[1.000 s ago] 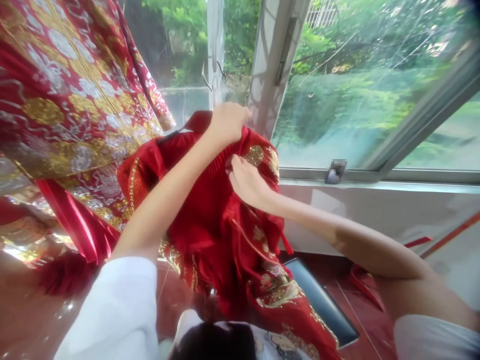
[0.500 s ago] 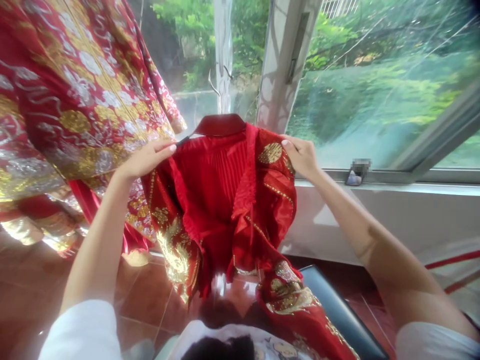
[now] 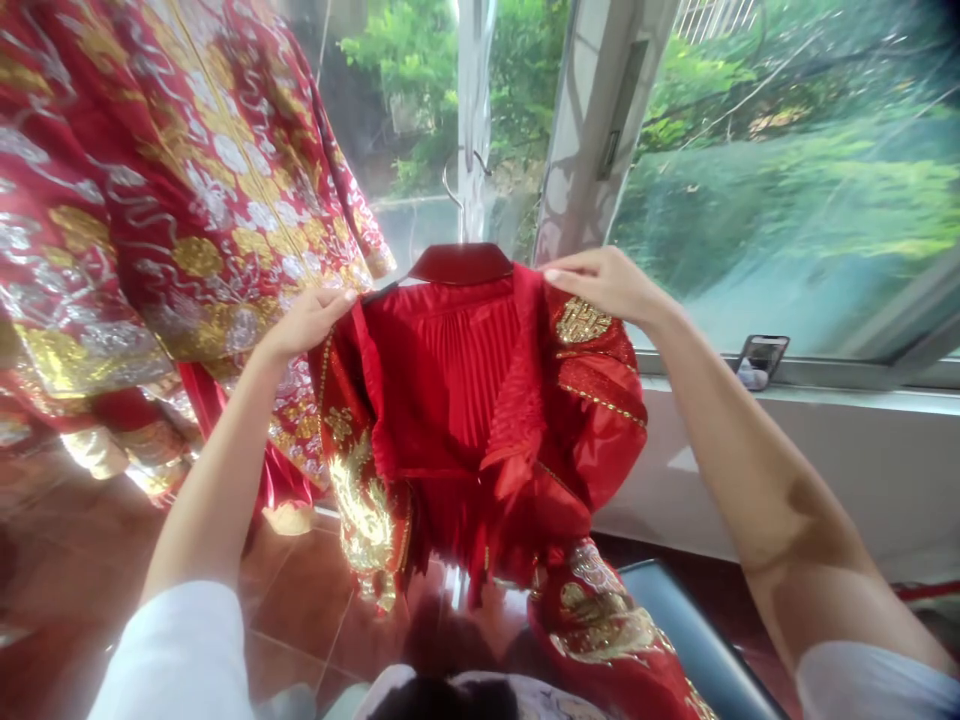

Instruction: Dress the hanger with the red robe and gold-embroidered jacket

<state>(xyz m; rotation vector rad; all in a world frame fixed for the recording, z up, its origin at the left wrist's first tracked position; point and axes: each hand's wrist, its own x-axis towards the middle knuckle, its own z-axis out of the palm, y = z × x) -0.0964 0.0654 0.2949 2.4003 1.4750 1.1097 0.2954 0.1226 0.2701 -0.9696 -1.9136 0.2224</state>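
Note:
A short red jacket (image 3: pixel 457 370) with gold embroidery and a pleated inside hangs in front of me, its front open. Its stand-up collar (image 3: pixel 461 264) lies below the metal hook of a hanger (image 3: pixel 454 190). With fingers and thumb, my left hand (image 3: pixel 311 318) pinches the jacket's left-side shoulder, where a dark bit of the hanger shows. My right hand (image 3: pixel 611 285) pinches the other shoulder near the neck edge, just above a round gold emblem (image 3: pixel 583 320). One embroidered sleeve (image 3: pixel 615 620) trails down toward my lap.
A large red garment with gold and silver embroidery (image 3: pixel 217 170) hangs at the left. Windows (image 3: pixel 750 230) stand ahead, and a phone (image 3: pixel 762 362) leans on the sill. A dark padded seat (image 3: pixel 690 630) is below at the right, on a tiled floor (image 3: pixel 292 590).
My right hand has shifted inward along the shoulder, nearer the collar, uncovering the round emblem. The jacket's front spreads wider. The whole view has moved slightly, so things appear farther right.

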